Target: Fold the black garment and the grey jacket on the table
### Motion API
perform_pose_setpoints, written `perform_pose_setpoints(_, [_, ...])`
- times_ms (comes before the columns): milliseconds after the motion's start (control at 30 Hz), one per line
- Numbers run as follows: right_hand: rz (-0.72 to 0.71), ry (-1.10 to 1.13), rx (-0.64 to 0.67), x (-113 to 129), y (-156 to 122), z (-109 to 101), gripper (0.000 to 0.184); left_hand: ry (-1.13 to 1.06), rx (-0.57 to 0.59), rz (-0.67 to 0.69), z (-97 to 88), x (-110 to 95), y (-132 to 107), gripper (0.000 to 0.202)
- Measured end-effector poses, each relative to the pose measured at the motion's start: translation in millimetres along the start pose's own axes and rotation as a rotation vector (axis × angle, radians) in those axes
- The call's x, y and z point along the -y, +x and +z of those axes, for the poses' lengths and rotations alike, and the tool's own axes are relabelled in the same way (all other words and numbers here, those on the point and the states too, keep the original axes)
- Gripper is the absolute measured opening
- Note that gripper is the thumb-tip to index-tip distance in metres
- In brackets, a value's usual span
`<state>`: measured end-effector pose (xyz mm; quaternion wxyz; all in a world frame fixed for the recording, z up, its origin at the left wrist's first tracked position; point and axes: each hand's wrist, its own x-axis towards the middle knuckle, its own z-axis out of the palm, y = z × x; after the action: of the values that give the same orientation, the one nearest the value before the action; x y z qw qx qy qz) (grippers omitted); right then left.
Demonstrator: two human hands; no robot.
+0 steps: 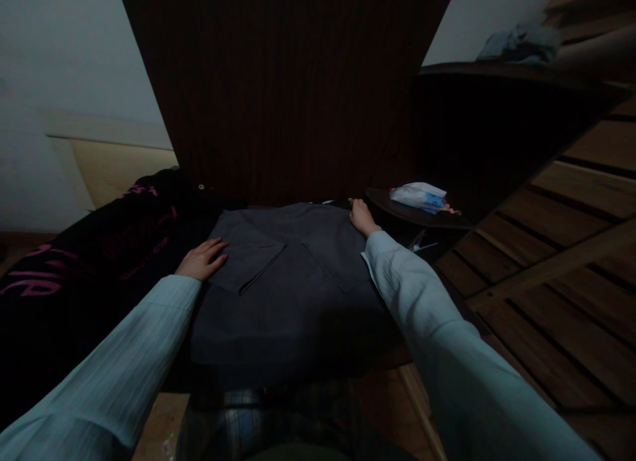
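A dark grey shirt (288, 315) lies spread out in front of me, both its short sleeves turned inward at a slant over the body. My left hand (203, 257) rests flat on its left side, fingers stretched across the edge of the cloth. At the far right corner, my right hand (362, 216) has its fingers curled over the shirt's edge; the thumb and fingertips are partly hidden. The picture is dim, so the shirt's near edge blends into the dark below it.
A black garment with pink lettering (144, 242) is heaped on the left. Behind the shirt rises a dark wooden panel (298, 103). On a small rounded shelf (422, 217) at the right sits a white and blue plastic packet (418, 196). Wooden slats (556, 262) fill the right side.
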<state>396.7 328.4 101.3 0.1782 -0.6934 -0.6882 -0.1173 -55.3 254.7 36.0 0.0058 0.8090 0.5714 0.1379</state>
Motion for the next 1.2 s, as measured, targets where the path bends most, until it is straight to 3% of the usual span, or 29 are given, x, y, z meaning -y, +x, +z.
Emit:
perform_pose_setpoints(133, [0.027, -0.015, -0.020, 11.5, -8.5, -3.5, 0.045, -0.003, 0.006, -0.007, 1.8, 1.5, 0.4, 0.053])
perform_pose_setpoints(233, [-0.094, -0.016, -0.017, 19.2, -20.0, -4.2, 0.057, -0.011, 0.001, -0.006, 3.9, 2.9, 0.5, 0.053])
perform_pose_setpoints(333, [-0.190, -0.060, 0.122, 23.1, -33.6, -1.2, 0.062, -0.010, 0.003, -0.009, 3.4, 1.5, -0.4, 0.051])
perform_pose_setpoints(467, [-0.162, -0.144, 0.308, 31.4, -41.4, -1.3, 0.060, -0.022, 0.028, -0.033, 0.0, -3.0, -1.9, 0.052])
perform_pose_setpoints(567, [-0.131, -0.113, 0.220, 52.7, -43.1, -8.3, 0.065, -0.040, 0.030, -0.040, -0.2, -4.7, -2.3, 0.050])
perform_pose_setpoints(667, [-0.219, 0.089, 0.116, 90.7, -53.3, -13.2, 0.067, -0.042, -0.012, -0.054, 0.3, -6.1, -3.1, 0.048])
perform_pose_setpoints(800, [-0.504, 0.339, 0.242, 148.9, -84.6, -3.4, 0.062, 0.014, -0.128, -0.217, -8.3, -13.8, -7.1, 0.049])
perform_pose_setpoints(900, [-0.636, 0.373, 0.305, 177.5, -108.1, 13.0, 0.055, 0.059, -0.125, -0.345, -21.8, -23.3, -12.1, 0.051])
perform_pose_setpoints(1067, [-0.618, 0.404, 0.300, 186.5, -120.8, 33.7, 0.050, 0.083, -0.100, -0.495, -35.5, -33.0, -16.8, 0.045])
perform_pose_setpoints(1200, [-0.608, 0.424, 0.286, 184.4, -118.7, 36.3, 0.048, 0.074, 0.009, -0.535, -37.2, -36.6, -16.5, 0.041])
